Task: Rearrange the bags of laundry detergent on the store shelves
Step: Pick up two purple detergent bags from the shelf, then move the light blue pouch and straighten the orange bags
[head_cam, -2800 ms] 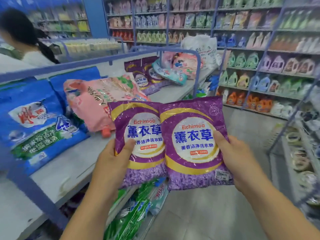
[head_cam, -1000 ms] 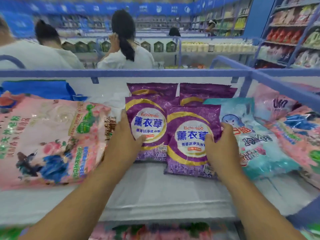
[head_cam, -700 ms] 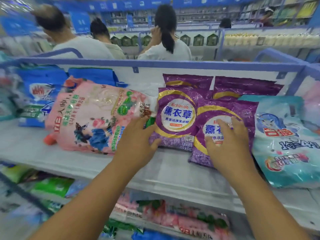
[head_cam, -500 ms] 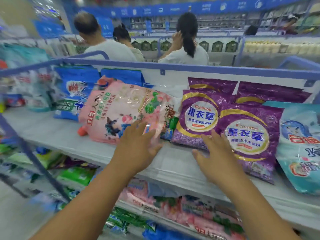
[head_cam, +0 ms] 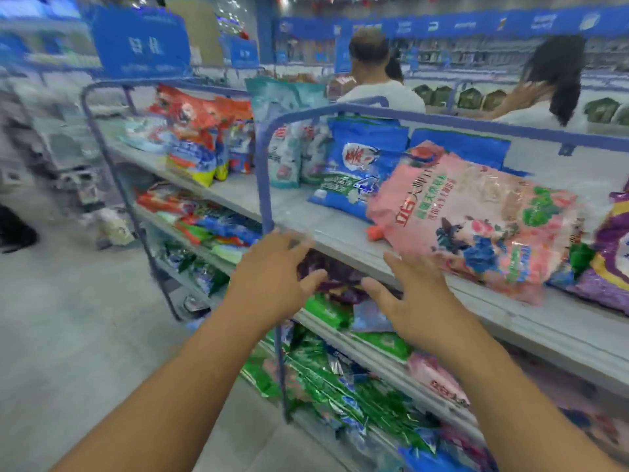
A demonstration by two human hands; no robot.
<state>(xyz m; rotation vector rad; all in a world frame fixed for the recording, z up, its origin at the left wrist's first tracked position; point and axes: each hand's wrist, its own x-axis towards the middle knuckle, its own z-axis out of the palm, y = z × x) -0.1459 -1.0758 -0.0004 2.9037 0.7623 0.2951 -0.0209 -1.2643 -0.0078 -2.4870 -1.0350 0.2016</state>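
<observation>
My left hand (head_cam: 272,267) and my right hand (head_cam: 413,294) are both empty with fingers spread, in front of the top shelf's front edge (head_cam: 340,243). Between them, on the shelf below, lies a dark purple bag (head_cam: 335,275). A large pink detergent bag (head_cam: 476,216) lies flat on the top shelf just right of my right hand. A blue bag (head_cam: 357,172) leans behind it. A purple lavender bag (head_cam: 612,260) shows at the right edge, partly cut off.
A blue metal rail post (head_cam: 269,199) stands just behind my left hand. Green bags (head_cam: 340,379) fill the lower shelves. Orange and teal bags (head_cam: 204,131) sit further left. People in white shirts (head_cam: 377,80) stand beyond the shelf. Grey floor (head_cam: 85,318) lies to the left.
Both hands have let go of the two purple bags, which now lie on the top shelf. The view has swung left and my hands have dropped to the shelf edge.
</observation>
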